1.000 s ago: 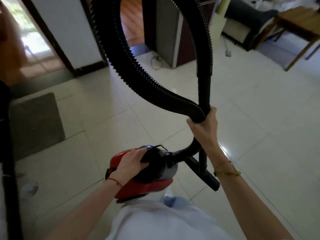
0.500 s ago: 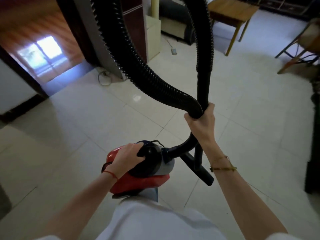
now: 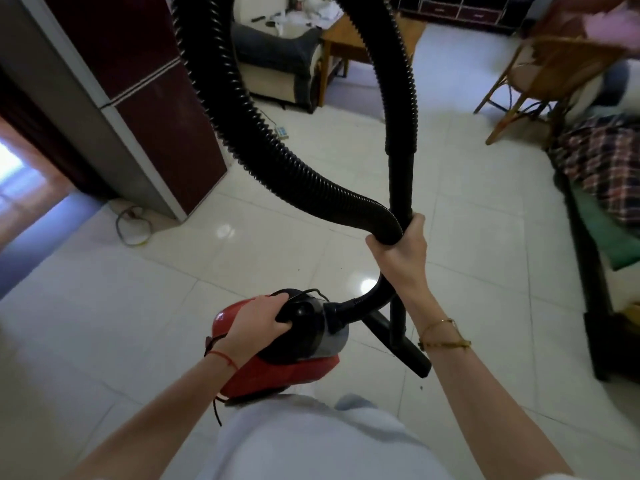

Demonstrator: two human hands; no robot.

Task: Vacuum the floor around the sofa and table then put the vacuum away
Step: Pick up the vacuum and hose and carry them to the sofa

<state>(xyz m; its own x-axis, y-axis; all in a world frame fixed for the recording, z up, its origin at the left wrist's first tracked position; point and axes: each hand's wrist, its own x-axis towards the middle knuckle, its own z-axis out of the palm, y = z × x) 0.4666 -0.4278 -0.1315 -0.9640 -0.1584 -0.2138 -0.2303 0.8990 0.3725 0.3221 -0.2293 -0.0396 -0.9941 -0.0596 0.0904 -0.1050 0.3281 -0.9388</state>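
Note:
I carry a red and black vacuum cleaner (image 3: 294, 365) off the floor in front of my waist. My left hand (image 3: 258, 323) grips its black top handle. My right hand (image 3: 401, 254) is closed around the black ribbed hose (image 3: 277, 161) and the rigid black tube (image 3: 400, 174) together, holding them up in a tall loop that runs out of the top of the view. The tube's lower end (image 3: 415, 358) hangs just right of the vacuum body. A wooden table (image 3: 349, 46) and a grey and cream sofa (image 3: 277, 64) stand at the far side of the room.
A dark red and grey cabinet (image 3: 138, 98) stands at left with a coiled cable (image 3: 133, 223) at its foot. A power strip (image 3: 282, 131) lies on the white tiles near the sofa. A wicker chair (image 3: 554, 71) and a bench with plaid cloth (image 3: 609, 174) line the right side.
The view has swung to the right: the doorway and grey mat have left the frame, and the sofa, table, chair and bench have come in. Both hands keep the same grip.

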